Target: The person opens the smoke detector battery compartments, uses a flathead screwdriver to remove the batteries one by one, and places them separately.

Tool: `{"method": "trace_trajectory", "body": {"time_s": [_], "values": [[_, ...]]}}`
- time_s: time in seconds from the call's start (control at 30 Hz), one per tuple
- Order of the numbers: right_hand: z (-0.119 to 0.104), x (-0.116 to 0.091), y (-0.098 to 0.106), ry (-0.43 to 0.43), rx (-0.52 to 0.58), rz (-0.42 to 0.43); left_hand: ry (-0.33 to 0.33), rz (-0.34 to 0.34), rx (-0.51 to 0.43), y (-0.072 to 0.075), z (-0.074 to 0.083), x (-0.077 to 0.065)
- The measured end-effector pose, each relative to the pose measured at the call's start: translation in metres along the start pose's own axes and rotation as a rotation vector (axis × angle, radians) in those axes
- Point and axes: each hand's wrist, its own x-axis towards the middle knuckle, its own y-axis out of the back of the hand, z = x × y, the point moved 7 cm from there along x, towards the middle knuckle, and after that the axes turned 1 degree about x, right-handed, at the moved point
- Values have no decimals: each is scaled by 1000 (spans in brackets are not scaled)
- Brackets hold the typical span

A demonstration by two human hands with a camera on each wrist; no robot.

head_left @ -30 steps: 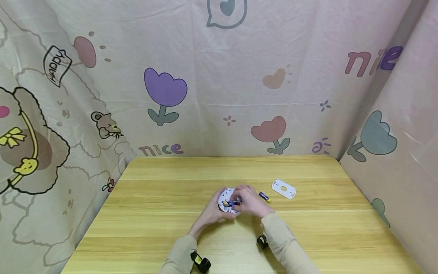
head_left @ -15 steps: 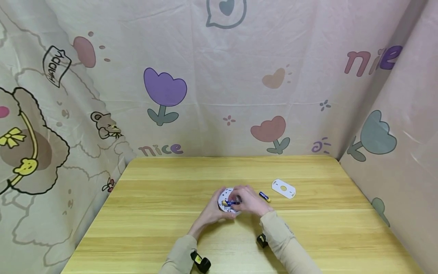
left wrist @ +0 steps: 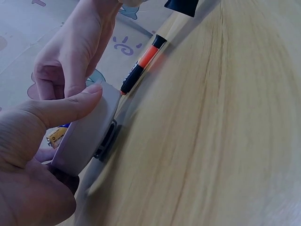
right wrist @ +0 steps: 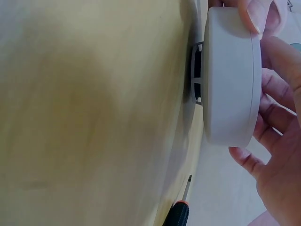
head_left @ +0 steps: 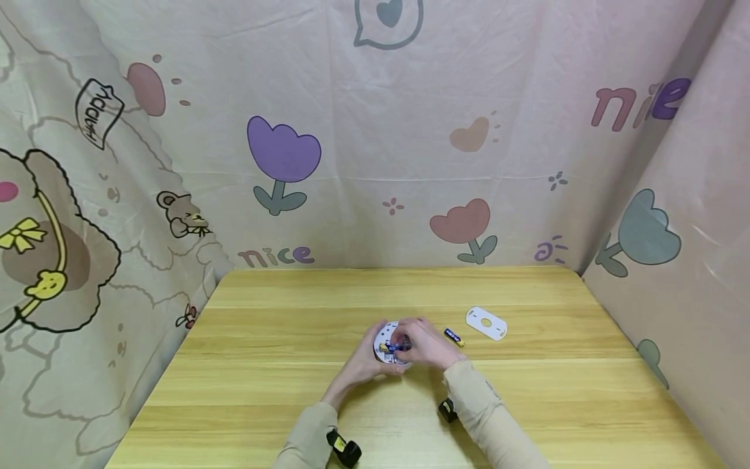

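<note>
Head view shows us a round white device (head_left: 383, 332) near the middle of the wooden surface (head_left: 281, 326), caught between two bare hands. We see the left hand (head_left: 369, 358) clamped on it, the device sitting in the fork of that grip, thumb along the near side of the rim and fingers round the left side. The right hand (head_left: 430, 345) reaches over the device's upper face, and its grip is together on a blue and yellow battery (head_left: 388, 348) there; the battery lies crosswise, yellow end left and uncovered, the rest partly hidden by the fingertips. From the left wrist we find the left thumb flat on the rim, with the battery's yellow end showing past the edge. On its underside we make out a slotted part facing the surface. Just right of the right hand we have a loose battery (head_left: 454, 337), then a white plate (head_left: 495, 328) with a central hole. Both wrist views give us a black and orange screwdriver (right wrist: 177, 215) near the device.
</note>
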Motion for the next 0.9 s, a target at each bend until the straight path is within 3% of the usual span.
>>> {"method": "trace_trajectory", "body": {"time_s": [0.6,0.9], "values": [[-9,-4,-2,91,-161,42,-1,9,25,1,2,1],[-10,-11,-3,85,-144,74,4,7,24,-1,1,-1]]}}
